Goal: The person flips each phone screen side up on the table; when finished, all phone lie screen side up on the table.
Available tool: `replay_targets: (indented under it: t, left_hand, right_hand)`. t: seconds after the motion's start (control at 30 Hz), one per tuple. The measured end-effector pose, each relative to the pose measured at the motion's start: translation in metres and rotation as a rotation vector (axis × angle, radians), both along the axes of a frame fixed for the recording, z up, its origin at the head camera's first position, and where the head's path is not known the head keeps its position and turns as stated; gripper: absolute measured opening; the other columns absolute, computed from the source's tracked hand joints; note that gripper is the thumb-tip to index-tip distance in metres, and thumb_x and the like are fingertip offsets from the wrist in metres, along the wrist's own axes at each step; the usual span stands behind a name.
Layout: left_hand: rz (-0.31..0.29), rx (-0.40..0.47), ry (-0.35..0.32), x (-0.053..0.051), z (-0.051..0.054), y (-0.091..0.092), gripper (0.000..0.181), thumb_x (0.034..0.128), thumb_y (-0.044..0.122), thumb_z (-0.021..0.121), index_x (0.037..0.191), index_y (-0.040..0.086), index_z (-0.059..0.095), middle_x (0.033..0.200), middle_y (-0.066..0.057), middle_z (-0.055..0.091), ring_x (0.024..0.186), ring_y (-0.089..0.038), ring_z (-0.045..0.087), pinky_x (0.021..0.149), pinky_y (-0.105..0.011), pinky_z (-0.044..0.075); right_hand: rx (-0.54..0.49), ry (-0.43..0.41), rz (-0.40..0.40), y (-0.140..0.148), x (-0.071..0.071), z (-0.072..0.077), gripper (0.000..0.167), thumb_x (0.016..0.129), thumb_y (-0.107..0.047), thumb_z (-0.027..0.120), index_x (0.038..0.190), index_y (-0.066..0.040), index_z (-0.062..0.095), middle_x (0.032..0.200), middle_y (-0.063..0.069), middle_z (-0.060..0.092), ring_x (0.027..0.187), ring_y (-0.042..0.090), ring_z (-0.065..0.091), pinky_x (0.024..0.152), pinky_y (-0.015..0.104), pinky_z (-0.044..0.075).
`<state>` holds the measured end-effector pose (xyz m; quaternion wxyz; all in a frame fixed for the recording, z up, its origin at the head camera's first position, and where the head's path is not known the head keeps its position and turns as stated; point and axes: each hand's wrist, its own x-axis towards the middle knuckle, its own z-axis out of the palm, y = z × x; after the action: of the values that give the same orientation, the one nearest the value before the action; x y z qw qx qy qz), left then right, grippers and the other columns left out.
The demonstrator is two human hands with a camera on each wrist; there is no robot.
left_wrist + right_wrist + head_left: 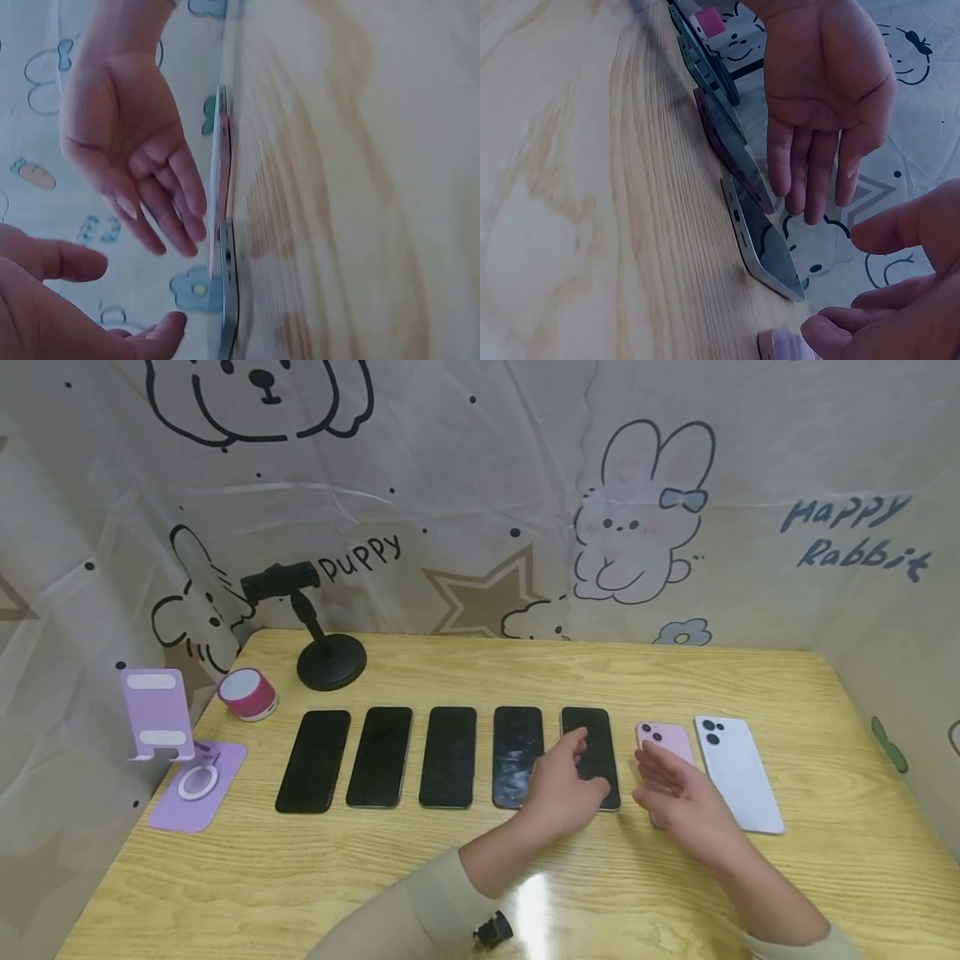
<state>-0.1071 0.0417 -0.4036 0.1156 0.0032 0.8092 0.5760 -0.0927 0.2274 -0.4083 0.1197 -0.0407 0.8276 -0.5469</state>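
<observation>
In the head view my left hand [562,787] hovers with relaxed fingers over the fifth black phone [597,752], beside the fourth [517,747]. My right hand [686,802] hangs over the pink phone [678,742], thumb apart from its fingers. A white phone [738,777] lies to the right of the pink one. From the left wrist view, my left hand [82,307] and right hand [135,135] stand off the phones with nothing in them. The right wrist view has my right hand [900,292] near the pink phone [786,345] and my left hand [825,97] beyond.
Three more black phones [313,762] [380,757] [448,757] lie in the same row. Further left are a lilac stand [161,710], a pink speaker [246,695] and a black stand [332,662]. A small black object [493,930] is near the front edge; printed cloth [480,510] hangs behind.
</observation>
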Motion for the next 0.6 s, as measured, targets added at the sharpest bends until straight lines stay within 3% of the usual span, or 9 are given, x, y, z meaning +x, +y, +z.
replay_targets:
  t: [0.13,0.3,0.6]
  left_hand:
    - [-0.008,0.134,-0.025,0.007,0.001,0.014,0.063,0.0822,-0.001,0.068,0.143,0.004,0.052,0.132,-0.006,0.06,0.118,-0.019,0.056,0.093,-0.029,0.048]
    - [-0.026,0.193,-0.075,0.012,0.002,0.03,0.058,0.0816,-0.001,0.069,0.138,0.005,0.057,0.126,-0.003,0.064,0.112,-0.014,0.061,0.087,-0.024,0.049]
    - [0.029,0.263,-0.18,0.016,0.002,0.056,0.061,0.0756,-0.006,0.068,0.135,0.005,0.06,0.125,-0.004,0.065,0.117,-0.018,0.061,0.093,-0.027,0.049]
  right_hand:
    - [0.039,0.013,-0.023,0.013,0.005,0.0,0.071,0.096,-0.002,0.062,0.154,0.009,0.022,0.152,0.028,0.035,0.138,0.041,0.037,0.104,0.029,0.04]
    - [0.041,0.024,-0.054,0.032,0.01,-0.004,0.071,0.096,-0.001,0.062,0.154,0.009,0.021,0.152,0.03,0.034,0.138,0.043,0.035,0.096,0.014,0.04]
    - [0.046,0.055,-0.059,0.056,0.018,-0.007,0.071,0.097,-0.002,0.061,0.153,0.011,0.02,0.15,0.034,0.034,0.135,0.049,0.035,0.092,0.011,0.041]
